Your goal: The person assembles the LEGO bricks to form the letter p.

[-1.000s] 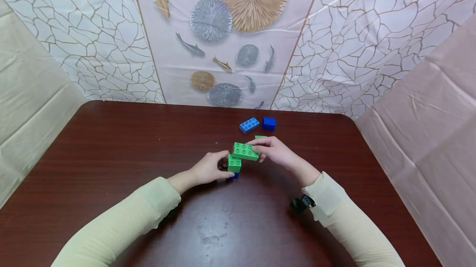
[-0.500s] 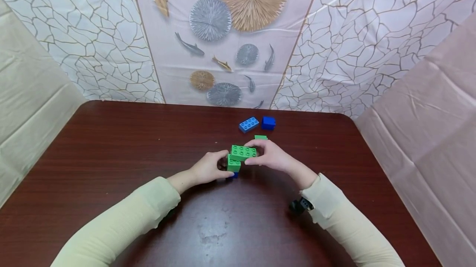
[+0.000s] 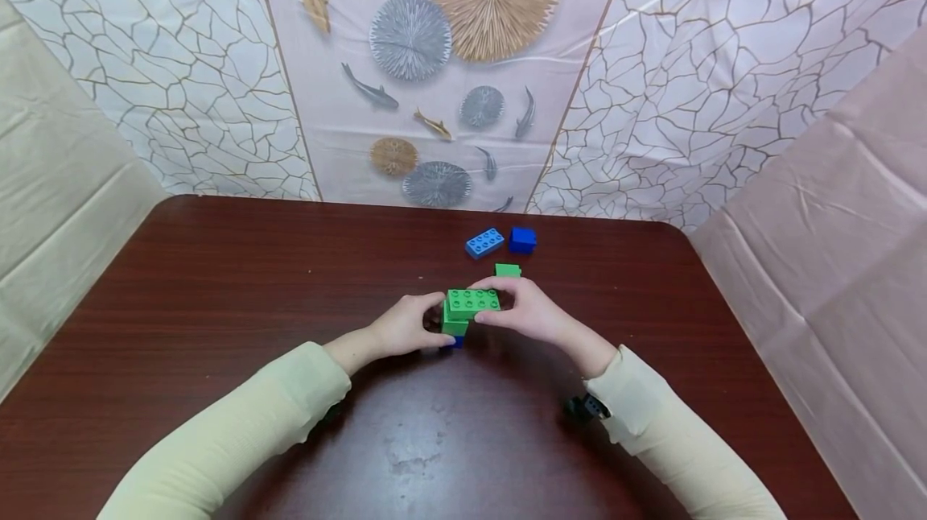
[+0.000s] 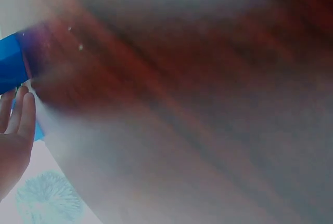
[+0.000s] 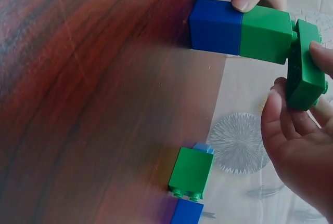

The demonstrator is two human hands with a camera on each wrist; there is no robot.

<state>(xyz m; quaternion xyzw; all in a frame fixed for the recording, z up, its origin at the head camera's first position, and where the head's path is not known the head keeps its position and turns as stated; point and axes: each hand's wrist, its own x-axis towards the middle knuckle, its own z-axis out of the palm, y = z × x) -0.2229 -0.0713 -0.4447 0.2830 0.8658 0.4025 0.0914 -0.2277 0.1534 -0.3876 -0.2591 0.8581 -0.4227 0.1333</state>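
Observation:
My left hand [image 3: 407,327] grips a short stack, a green block [image 3: 455,328] on top of a blue block [image 5: 215,26], which stands on the table. Thumb and fingers pinch a long green brick [image 3: 472,303] in my right hand [image 3: 532,312]. One end of that brick lies over the stack's top while the other juts out to the right. Studs of the green block show at the joint in the right wrist view, with the long brick slightly tilted against them. Only a blue block [image 4: 11,65] and some fingers [image 4: 26,115] appear at the edge of the left wrist view.
Behind the right hand sits a loose green block [image 3: 508,270], partly hidden. Farther back lie a flat light blue brick [image 3: 484,243] and a dark blue block [image 3: 523,240]. A patterned cloth [image 3: 434,125] hangs beyond the brown table [image 3: 290,262].
The long green brick has come left and down onto the stack's top. The right hand's grip shifted to the brick's sides at its right end. The left hand has stayed nearly still.

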